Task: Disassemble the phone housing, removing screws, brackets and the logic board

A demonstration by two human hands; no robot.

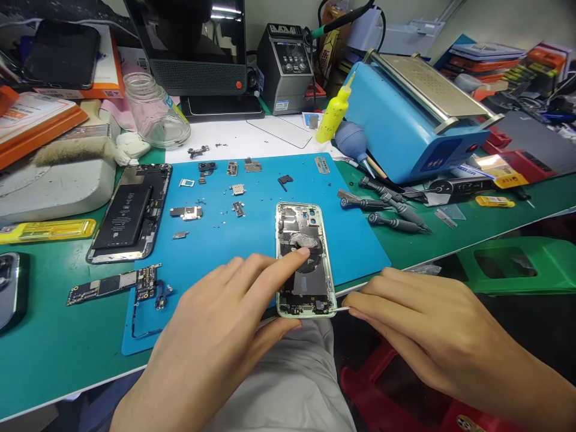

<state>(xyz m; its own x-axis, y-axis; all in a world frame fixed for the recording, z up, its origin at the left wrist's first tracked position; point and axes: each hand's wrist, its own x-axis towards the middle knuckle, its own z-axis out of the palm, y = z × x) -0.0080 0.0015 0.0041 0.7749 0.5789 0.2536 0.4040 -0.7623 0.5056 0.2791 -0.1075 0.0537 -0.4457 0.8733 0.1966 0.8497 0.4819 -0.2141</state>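
On the head feed I had the pale green phone housing (311, 270) at the front of the green bench (49, 366), camera cutouts (311, 215) at top right, lower end out past the blue mat (353, 240) and above the lap (288, 372). Couldn't tell whether its top end rested on the mat.

Left hand (220, 312): holding the housing, index fingertip down on the inner face by a crumpled grey patch (297, 239), thumb at the bottom edge. Right hand (427, 324): narrow pinch on a thin metal tool (342, 309), its end meeting the housing's lower right corner. Too small to tell whether the tip sat inside the rim or against the outside.

My read on the step: detail work at that corner, left bracing, right applying the tool. Next move, in my judgement, called for short, controlled pressure from the right, left thumb taking the counterforce. Risk: tip skating into the small parts along the bottom end.

Around it: loose metal brackets (192, 213) on the mat, a logic board (108, 285) across its left edge, an opened black phone (158, 198) with its battery (123, 216) exposed farther back. Grey screwdrivers (398, 224) lay beyond the right hand, untouched.
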